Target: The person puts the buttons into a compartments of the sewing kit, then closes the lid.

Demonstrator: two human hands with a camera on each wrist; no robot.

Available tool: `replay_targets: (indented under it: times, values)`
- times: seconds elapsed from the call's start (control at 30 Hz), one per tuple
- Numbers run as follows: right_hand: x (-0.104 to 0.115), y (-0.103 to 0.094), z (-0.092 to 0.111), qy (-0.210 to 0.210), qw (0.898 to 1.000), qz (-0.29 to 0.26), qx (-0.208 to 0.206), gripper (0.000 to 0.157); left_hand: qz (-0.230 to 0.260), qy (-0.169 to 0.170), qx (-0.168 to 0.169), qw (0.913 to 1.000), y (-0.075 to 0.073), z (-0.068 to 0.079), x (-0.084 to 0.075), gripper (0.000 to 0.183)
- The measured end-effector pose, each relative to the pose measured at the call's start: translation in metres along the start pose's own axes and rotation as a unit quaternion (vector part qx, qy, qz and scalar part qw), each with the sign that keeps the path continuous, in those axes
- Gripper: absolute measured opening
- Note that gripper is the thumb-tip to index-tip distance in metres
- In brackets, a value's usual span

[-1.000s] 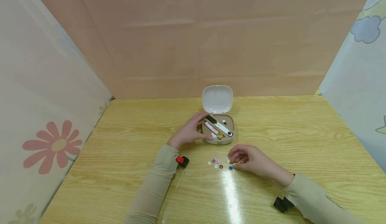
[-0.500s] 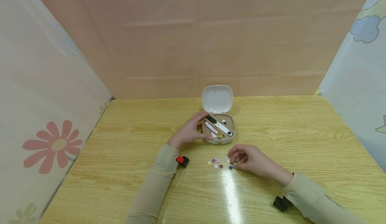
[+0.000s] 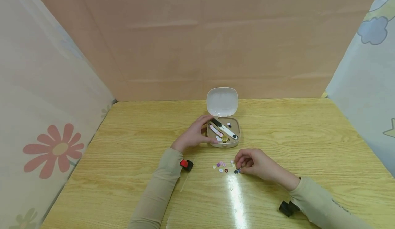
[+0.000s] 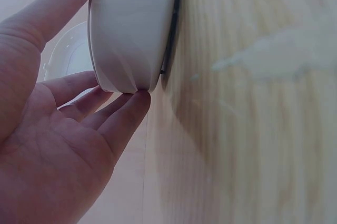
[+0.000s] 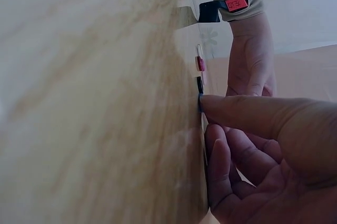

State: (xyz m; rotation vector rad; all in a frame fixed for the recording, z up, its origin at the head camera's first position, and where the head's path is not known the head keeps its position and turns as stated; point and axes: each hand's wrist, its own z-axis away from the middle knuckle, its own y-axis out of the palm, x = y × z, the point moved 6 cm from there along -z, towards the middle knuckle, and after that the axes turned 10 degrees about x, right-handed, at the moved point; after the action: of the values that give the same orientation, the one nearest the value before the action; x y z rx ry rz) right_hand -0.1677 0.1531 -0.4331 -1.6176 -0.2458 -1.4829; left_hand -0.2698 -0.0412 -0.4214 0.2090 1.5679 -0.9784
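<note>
My left hand [image 3: 193,133] grips the left side of an open sewing box [image 3: 230,145], its thumb at the front and fingers at the back. In the left wrist view, fingertips press the pale wall of the box [image 4: 129,29]. Inside lie a white-and-black tool [image 3: 229,132], a pink-patterned strip [image 3: 216,130] and a yellow ring-like piece [image 3: 224,138]. My right hand [image 3: 257,163] rests low at the table, thumb and index fingertips at a small blue button [image 3: 239,171]; its other fingers curl. A dark button [image 3: 236,171] lies just left of it.
Several loose buttons lie left of my right hand, among them a dark red button [image 3: 226,170], a white button [image 3: 220,170] and a purple button [image 3: 218,165]. The box lid [image 3: 222,101] stands raised at the back. A pinkish-brown backdrop [image 3: 200,50] rises behind the table [image 3: 139,136].
</note>
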Motion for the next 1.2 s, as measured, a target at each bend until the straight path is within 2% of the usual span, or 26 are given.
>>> replay_targets:
  times: [0.3,1.2]
  values:
    - [0.0028,0.0009,0.0014,-0.002,1.0,0.002,0.005,0.022,-0.014,-0.003,-0.002,0.9999,-0.0004,0.0008,-0.0004,0.095]
    - [0.0051,0.0044,0.0018,-0.015,1.0,0.012,0.021,0.02,0.006,-0.001,0.001,1.0,0.0002,0.0016,0.0003,0.096]
